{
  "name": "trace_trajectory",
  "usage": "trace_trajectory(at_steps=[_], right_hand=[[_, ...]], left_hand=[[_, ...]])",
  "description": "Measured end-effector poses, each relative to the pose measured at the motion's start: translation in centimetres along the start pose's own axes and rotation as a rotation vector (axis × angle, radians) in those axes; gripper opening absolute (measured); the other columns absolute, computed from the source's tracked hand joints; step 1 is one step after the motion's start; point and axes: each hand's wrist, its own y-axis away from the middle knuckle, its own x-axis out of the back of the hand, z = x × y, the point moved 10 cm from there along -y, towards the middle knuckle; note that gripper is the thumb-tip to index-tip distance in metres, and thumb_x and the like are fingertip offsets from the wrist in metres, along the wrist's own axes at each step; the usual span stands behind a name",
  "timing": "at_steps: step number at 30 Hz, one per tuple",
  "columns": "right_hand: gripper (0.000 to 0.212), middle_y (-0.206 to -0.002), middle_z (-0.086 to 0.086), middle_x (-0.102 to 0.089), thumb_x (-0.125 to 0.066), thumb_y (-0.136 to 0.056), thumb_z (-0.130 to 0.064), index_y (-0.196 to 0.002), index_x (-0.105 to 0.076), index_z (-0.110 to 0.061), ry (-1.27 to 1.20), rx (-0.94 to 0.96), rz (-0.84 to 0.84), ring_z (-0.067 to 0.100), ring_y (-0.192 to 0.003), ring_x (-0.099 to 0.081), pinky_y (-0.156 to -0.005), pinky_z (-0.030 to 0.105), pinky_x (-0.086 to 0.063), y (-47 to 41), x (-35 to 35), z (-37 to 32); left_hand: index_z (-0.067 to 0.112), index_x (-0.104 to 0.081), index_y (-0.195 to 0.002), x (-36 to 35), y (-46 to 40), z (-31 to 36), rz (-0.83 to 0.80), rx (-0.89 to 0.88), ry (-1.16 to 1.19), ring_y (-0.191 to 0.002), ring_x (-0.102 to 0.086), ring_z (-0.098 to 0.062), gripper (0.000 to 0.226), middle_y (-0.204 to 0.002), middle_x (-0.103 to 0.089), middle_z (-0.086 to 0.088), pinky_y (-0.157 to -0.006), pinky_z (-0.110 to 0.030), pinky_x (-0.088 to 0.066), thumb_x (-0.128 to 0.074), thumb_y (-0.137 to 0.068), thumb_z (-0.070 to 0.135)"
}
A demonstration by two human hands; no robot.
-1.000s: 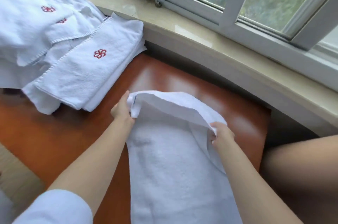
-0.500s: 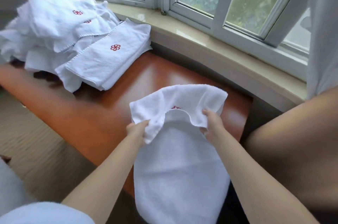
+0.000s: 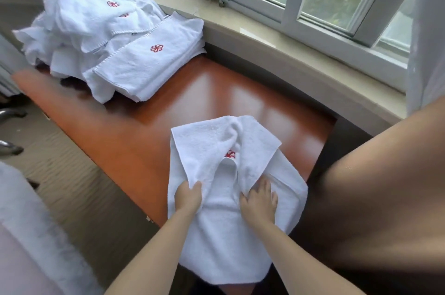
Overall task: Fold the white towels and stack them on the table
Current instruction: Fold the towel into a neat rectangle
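Note:
A white towel [image 3: 224, 241] with a red flower mark lies at the near edge of the orange-brown table [image 3: 149, 130], its lower part hanging over the edge. Its far end is folded back toward me in a loose flap. My left hand [image 3: 188, 197] grips the flap's left corner. My right hand [image 3: 258, 200] pinches the flap's right corner, its fingers spread on the cloth. A folded towel [image 3: 149, 65] with the same red mark lies at the far left, with a heap of unfolded white towels [image 3: 91, 17] behind it.
A stone window sill [image 3: 277, 36] and white window frames run along the far side. A curtain [image 3: 426, 29] hangs at the right. A bare leg [image 3: 373, 186] fills the right side. Carpet [image 3: 72, 186] lies left of the table.
Both hands have pulled the towel's far end toward me and down, laying the flap onto the towel's lower part. The view has shifted, showing more of the pile at the left.

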Motion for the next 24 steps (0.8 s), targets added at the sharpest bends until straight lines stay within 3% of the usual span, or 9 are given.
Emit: trace_trajectory(at_steps=[3, 9, 12, 14, 17, 18, 20, 22, 24], right_hand=[[0.069, -0.162, -0.002, 0.001, -0.036, -0.099, -0.034, -0.156, 0.0, -0.019, -0.06, 0.042, -0.025, 0.017, -0.149, 0.008, -0.118, 0.046, 0.003, -2.3, -0.6, -1.0], [0.071, -0.163, -0.004, 0.0, -0.042, -0.097, -0.03, -0.156, -0.004, -0.021, -0.094, 0.103, -0.035, 0.014, -0.149, 0.007, -0.117, 0.044, 0.004, -10.2, 0.0, -4.6], [0.071, -0.162, -0.004, -0.008, -0.046, -0.095, -0.028, -0.156, -0.01, -0.019, -0.144, 0.092, -0.035, 0.014, -0.149, -0.001, -0.118, 0.044, -0.001, -14.2, 0.9, -6.7], [0.067, -0.156, 0.003, -0.027, -0.053, -0.093, -0.025, -0.152, -0.023, -0.012, -0.194, 0.056, -0.05, 0.02, -0.146, -0.02, -0.118, 0.043, -0.017, -16.3, 2.4, -7.8], [0.037, -0.113, 0.005, -0.06, -0.059, -0.088, -0.01, -0.125, -0.056, -0.009, -0.68, -0.083, 0.015, 0.028, -0.112, -0.058, -0.086, 0.032, -0.048, -17.7, 7.4, -9.0], [0.031, -0.101, 0.002, -0.063, -0.058, -0.085, -0.006, -0.114, -0.061, -0.016, -0.955, -0.088, 0.093, 0.025, -0.099, -0.062, -0.076, 0.029, -0.05, -17.5, 10.1, -9.3], [0.034, -0.09, -0.003, -0.064, -0.057, -0.078, -0.005, -0.095, -0.062, -0.034, -1.274, 0.0, 0.37, 0.017, -0.082, -0.062, -0.065, 0.029, -0.053, -16.3, 16.9, -8.3], [0.039, -0.091, -0.002, -0.063, -0.056, -0.074, -0.008, -0.09, -0.062, -0.043, -1.386, 0.082, 0.538, 0.013, -0.073, -0.059, -0.055, 0.028, -0.051, -14.7, 20.8, -6.2], [0.043, -0.094, 0.003, -0.063, -0.054, -0.078, -0.006, -0.107, -0.063, -0.036, -1.332, -0.117, 0.501, 0.015, -0.069, -0.057, -0.048, 0.022, -0.046, -13.7, 18.4, -1.9]], left_hand=[[-0.001, -0.062, -0.113, 0.1, -1.6, 1.5, 0.027, -0.064, 0.083, -0.107, -0.058, -0.033, 0.029, -0.114, -0.064, -0.018, -0.088, -0.034, -0.046, -0.053, -0.097, 0.021], [0.001, -0.062, -0.117, 1.2, -7.8, 5.1, 0.046, -0.072, 0.217, -0.109, -0.059, -0.031, 0.029, -0.115, -0.065, -0.016, -0.093, -0.035, -0.046, -0.056, -0.096, 0.02], [0.003, -0.061, -0.117, 1.3, -11.0, 7.0, 0.002, -0.045, 0.284, -0.107, -0.06, -0.029, 0.028, -0.114, -0.066, -0.014, -0.088, -0.031, -0.046, -0.056, -0.095, 0.02], [0.005, -0.061, -0.116, 1.6, -12.4, 8.3, -0.029, -0.013, 0.342, -0.106, -0.06, -0.029, 0.027, -0.112, -0.066, -0.013, -0.084, -0.031, -0.045, -0.052, -0.094, 0.017], [0.007, -0.056, -0.118, 3.4, -12.9, 10.8, -0.022, -0.018, 0.489, -0.105, -0.061, -0.029, 0.025, -0.118, -0.063, -0.015, -0.093, -0.04, -0.05, -0.047, -0.096, 0.015], [0.009, -0.054, -0.118, 4.6, -12.7, 11.9, -0.004, -0.065, 0.614, -0.096, -0.063, -0.026, 0.022, -0.115, -0.064, -0.014, -0.087, -0.04, -0.054, -0.046, -0.098, 0.014], [0.014, -0.055, -0.112, 7.6, -12.0, 13.6, 0.052, -0.185, 0.817, -0.07, -0.063, -0.018, 0.016, -0.098, -0.067, -0.006, -0.057, -0.03, -0.056, -0.048, -0.098, 0.019], [0.022, -0.061, -0.097, 9.3, -10.9, 12.4, 0.111, -0.208, 0.775, -0.055, -0.056, -0.012, 0.007, -0.083, -0.066, 0.001, -0.043, -0.021, -0.044, -0.056, -0.094, 0.026], [0.017, -0.06, -0.083, 8.4, -9.7, 7.4, 0.117, -0.031, 0.617, -0.05, -0.048, -0.014, 0.01, -0.073, -0.06, -0.006, -0.039, -0.019, -0.036, -0.06, -0.091, 0.023]])
